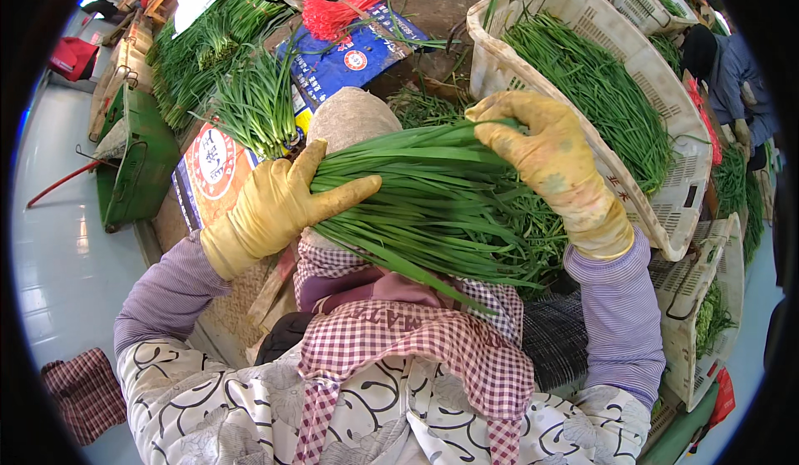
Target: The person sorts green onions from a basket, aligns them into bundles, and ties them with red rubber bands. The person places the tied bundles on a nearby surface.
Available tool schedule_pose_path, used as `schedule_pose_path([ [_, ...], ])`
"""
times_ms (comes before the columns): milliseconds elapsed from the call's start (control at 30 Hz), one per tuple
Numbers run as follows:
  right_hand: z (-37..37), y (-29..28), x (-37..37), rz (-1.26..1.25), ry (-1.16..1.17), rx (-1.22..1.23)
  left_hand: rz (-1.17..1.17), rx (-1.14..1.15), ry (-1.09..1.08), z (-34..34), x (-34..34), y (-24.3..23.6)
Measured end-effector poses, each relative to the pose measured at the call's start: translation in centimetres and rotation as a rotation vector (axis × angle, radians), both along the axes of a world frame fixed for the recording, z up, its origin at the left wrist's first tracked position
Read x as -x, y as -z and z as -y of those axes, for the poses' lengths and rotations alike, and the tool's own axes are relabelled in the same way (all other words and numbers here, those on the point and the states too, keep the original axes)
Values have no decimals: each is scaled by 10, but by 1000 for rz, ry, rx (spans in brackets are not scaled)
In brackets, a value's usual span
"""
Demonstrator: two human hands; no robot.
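Note:
A thick bunch of garlic chives (pixel 416 194) lies across above my lap, its long flat green leaves fanning out to the right. At its left end, my left hand (pixel 279 203), in a stained yellow rubber glove, is closed round the bunch, with thumb and forefinger showing on top. My right hand (pixel 549 149), gloved the same way, pinches some leaves at the upper right edge of the bunch. Its fingertips are partly hidden by the leaves. Under the bunch are a beige cloth-covered knee (pixel 354 115) and my checked apron (pixel 408 332).
A white plastic crate (pixel 678 149) of chives stands at the right. Beyond my left hand, tied chive bundles (pixel 258 103) lie near blue printed sheeting (pixel 358 61) with red plastic strips (pixel 354 5). A green bin (pixel 137 161) stands far left. Another person (pixel 741 74) sits at the far right.

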State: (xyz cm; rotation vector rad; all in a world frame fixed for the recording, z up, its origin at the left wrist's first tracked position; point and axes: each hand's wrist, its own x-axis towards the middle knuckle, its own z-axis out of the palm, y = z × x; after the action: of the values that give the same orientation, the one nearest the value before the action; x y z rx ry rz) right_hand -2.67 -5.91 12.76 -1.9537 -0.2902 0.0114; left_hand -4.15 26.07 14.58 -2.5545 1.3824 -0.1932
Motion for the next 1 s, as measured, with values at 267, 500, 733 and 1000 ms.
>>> schedule_pose_path([
  [267, 63, 7, 6, -290, 336, -32, -65, 64, -29, 1, -4, 3],
  [500, 103, 37, 44, -296, 349, 399, -114, 12, -89, 1, -3, 2],
  [733, 84, 9, 71, -367, 297, 215, -195, 15, -190, 8, -1, -4],
  [1000, 4, -55, 94, -319, -404, -304, -567, 127, -178, 30, -60, -34],
])
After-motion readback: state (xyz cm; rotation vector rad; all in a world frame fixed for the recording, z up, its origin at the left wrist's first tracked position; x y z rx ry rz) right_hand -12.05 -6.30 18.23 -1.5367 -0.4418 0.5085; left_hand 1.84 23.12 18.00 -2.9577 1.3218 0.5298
